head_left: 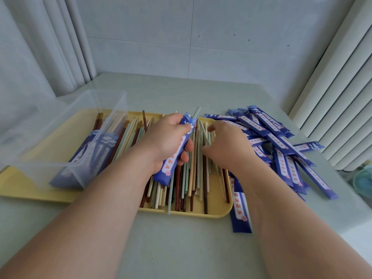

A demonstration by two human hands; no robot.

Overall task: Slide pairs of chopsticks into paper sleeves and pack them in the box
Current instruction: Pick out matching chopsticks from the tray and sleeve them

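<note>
Head view, step: filling one sleeve; one stick seems in, its partner wanted.
Box: far left on the tray, sleeved pairs inside.
Left hand: grip wrapped round a blue sleeve; green chopstick juts out the top.
Right hand: fingers bent among loose chopsticks; grip contents cannot be told.
Next move: pick a matching green stick, aim at the sleeve mouth.
Writing: red characters on white strips, spare sleeves at right; unreadable.

Yellow tray on pale table, white curtain at left, tiled wall behind.
</note>
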